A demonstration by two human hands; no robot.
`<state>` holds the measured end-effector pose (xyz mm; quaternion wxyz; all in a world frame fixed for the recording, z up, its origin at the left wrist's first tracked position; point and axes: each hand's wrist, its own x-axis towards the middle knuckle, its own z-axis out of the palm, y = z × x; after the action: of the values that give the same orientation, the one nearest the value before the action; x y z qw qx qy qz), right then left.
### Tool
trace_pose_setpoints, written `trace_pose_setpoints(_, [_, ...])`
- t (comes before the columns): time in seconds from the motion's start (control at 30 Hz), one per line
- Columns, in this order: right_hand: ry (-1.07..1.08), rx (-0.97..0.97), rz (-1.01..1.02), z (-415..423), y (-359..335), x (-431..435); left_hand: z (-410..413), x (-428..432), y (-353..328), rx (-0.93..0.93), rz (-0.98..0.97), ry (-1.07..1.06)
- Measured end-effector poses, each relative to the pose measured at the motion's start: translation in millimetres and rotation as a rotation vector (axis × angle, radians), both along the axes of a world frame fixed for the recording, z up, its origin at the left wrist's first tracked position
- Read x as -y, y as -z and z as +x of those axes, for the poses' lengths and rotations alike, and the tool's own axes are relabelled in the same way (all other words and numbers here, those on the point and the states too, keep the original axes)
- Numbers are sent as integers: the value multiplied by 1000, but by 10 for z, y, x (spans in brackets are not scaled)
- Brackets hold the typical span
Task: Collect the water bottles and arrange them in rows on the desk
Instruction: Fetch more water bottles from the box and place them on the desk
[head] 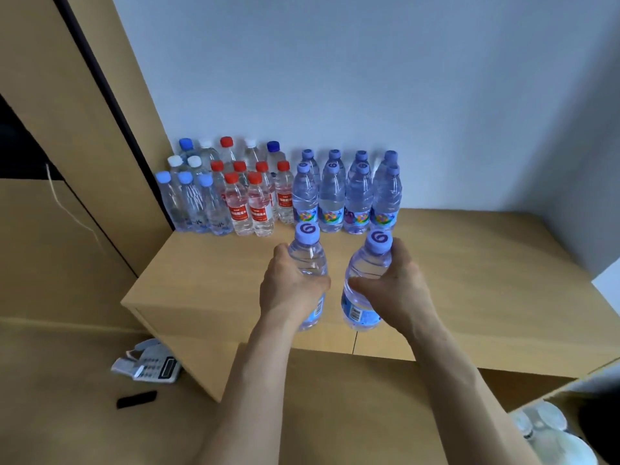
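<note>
My left hand (288, 290) grips a clear water bottle with a lilac cap (307, 253), held upright over the front of the wooden desk (486, 280). My right hand (399, 290) grips a second lilac-capped bottle (367, 263), tilted slightly left. The two held bottles are close together but apart. Against the back wall stand rows of lilac-capped bottles (347, 193), red-capped bottles with red labels (255, 199), and pale-blue and white-capped bottles (191, 196) at the left.
A tall wooden cabinet (67, 129) rises on the left. On the lower surface lie a calculator (157, 365) and a small black object (137, 399). White lidded items (550, 431) sit in a box at the bottom right.
</note>
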<state>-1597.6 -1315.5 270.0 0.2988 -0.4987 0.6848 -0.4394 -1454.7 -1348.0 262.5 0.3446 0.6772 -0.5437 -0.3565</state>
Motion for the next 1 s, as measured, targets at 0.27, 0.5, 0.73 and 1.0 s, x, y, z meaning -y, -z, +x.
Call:
trace_pose_setpoints(0.27, [-53,11,4,-126,161,845,-127,814,180,-6,40,-2])
trace_pose_setpoints(0.5, [-138,-54,15,-196,263,1594,-165,1407,312,-49,38,-36])
trace_pose_setpoints(0.73, [-174,-71,100,-191,463,2035,-132,1839,518,-62,98,-77])
trace_pose_setpoints(1.0, [-163,-22,145,-144,576,2486,-113,2426,704,-137,93,26])
